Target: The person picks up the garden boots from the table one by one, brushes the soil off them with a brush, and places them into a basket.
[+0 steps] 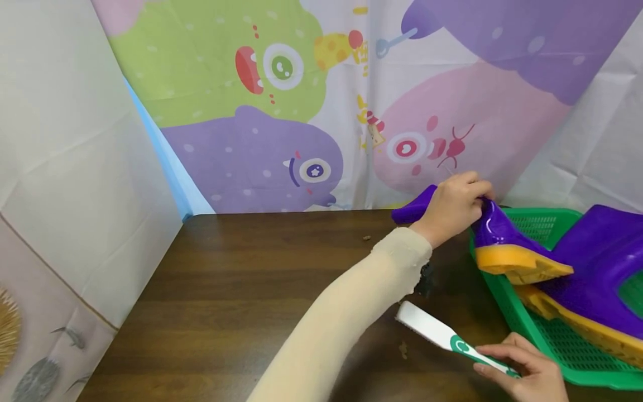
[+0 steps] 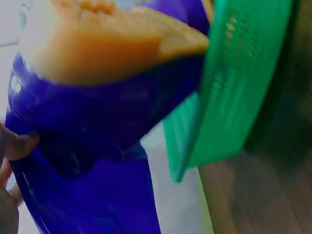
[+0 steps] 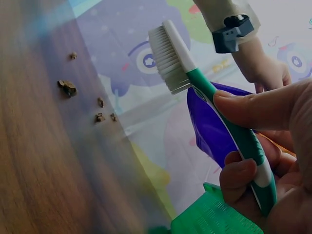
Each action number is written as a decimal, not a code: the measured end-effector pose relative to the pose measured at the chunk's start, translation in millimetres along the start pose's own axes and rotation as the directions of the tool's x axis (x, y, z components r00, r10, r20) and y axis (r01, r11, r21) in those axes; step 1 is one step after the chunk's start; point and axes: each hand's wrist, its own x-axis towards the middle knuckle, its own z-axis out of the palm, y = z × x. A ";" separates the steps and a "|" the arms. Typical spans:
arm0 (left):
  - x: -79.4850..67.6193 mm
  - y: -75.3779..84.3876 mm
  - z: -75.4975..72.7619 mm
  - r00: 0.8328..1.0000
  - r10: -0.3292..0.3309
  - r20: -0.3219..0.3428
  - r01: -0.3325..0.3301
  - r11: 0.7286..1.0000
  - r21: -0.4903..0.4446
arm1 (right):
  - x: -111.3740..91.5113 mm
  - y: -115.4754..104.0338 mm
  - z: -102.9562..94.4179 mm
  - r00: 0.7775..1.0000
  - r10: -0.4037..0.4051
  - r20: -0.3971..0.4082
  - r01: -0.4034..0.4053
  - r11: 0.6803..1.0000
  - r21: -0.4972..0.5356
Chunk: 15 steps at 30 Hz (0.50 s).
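Note:
My left hand (image 1: 454, 206) grips a purple rain boot (image 1: 507, 226) with an orange sole, by the shaft near the ankle. That boot hangs tilted over the left edge of the green basket (image 1: 524, 343); its sole faces up in the left wrist view, where the boot (image 2: 112, 117) fills much of the frame. A second purple boot (image 1: 598, 262) lies in the basket. In my right hand (image 1: 532, 368) is a white and green scrub brush (image 1: 432, 326), held by its handle. Its white bristles show in the right wrist view, apart from the boot.
Small brown crumbs (image 3: 68, 88) lie scattered on the dark wooden table (image 1: 241, 312). A cartoon-printed cloth (image 1: 281, 156) hangs behind the table, and a pale sheet (image 1: 75, 139) stands at the left. A black device (image 3: 231, 34) is strapped to the left wrist.

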 end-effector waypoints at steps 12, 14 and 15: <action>21.2 25.6 0.3 0.960 -0.231 -0.157 0.214 0.970 -0.116 | -2.1 0.6 -0.2 1.000 -0.007 -0.019 0.006 1.000 -0.025; 21.9 29.2 2.0 0.963 -0.213 -0.164 0.193 0.973 -0.129 | -2.0 0.1 -0.4 1.000 -0.014 -0.021 0.014 1.000 -0.018; 21.1 29.8 3.4 0.968 -0.191 -0.164 0.169 0.976 -0.138 | -1.9 -0.3 -0.7 1.000 -0.018 -0.024 0.018 1.000 -0.018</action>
